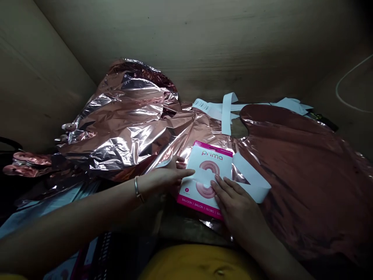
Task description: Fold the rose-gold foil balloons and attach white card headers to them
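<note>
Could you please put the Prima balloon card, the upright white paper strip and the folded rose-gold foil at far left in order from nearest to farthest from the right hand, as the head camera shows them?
From the right hand, nearest first:
1. Prima balloon card: under its fingers, to the hand's left.
2. White paper strip: farther back, beyond the card.
3. Folded rose-gold foil: far left side.

The left arm (67,214) reaches in from the lower left, narrowing to the left wrist (140,188). The left hand (163,179) lies nearly flat, its left fingers (182,174) stretched toward the right hand (236,202). The right forearm (271,245) rises from the lower right, and the right fingers (224,187) spread apart, pressing downward just beside the left fingers.
</note>
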A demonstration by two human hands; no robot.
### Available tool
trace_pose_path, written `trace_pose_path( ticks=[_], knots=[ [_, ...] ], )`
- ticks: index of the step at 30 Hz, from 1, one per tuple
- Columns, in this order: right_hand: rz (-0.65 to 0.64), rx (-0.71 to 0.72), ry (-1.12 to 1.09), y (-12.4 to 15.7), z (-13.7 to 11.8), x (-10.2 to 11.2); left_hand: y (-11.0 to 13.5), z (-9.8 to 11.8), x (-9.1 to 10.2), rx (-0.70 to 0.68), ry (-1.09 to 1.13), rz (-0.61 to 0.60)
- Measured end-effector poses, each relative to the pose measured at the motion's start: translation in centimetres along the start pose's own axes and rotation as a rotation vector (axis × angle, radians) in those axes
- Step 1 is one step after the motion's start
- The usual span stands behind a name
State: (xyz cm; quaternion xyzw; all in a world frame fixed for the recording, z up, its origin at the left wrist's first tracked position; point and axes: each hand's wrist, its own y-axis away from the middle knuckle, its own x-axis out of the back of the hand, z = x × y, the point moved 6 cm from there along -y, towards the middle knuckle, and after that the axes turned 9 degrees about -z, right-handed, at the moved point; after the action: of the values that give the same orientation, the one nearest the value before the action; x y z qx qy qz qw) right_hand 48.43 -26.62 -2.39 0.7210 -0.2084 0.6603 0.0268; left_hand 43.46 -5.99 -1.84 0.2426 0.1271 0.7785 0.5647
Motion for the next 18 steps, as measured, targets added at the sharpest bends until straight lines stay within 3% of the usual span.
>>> trace_pose_path(
  ticks=[2, 4, 8, 13, 15, 18],
  knots=[
    [-0.01, -0.013, -0.033, 0.1, 0.1, 0.0, -0.6, -0.4, -1.2, 0.233, 0.152, -0.134],
    [-0.034, -0.043, -0.086, 0.2, 0.4, -0.1, -1.0, -0.1, -2.3, 0.323, 0.245, -0.212],
    [-0.035, -0.072, -0.193, 0.6, 1.1, 0.0, -1.2, 0.9, -5.4, 0.195, 0.461, -0.372],
    [0.005, -0.09, -0.255, 1.2, 0.8, 0.3, 0.3, -0.3, -7.8, 0.201, 0.61, -0.392],
    [0.084, -0.15, -0.316, 1.7, 0.6, 0.9, 1.2, 0.4, -8.1, 0.072, 0.647, -0.4],
    [0.209, -0.342, -0.505, 2.5, 1.2, 1.8, 2.8, 1.8, -7.5, -0.143, 0.65, -0.284]
  ],
)
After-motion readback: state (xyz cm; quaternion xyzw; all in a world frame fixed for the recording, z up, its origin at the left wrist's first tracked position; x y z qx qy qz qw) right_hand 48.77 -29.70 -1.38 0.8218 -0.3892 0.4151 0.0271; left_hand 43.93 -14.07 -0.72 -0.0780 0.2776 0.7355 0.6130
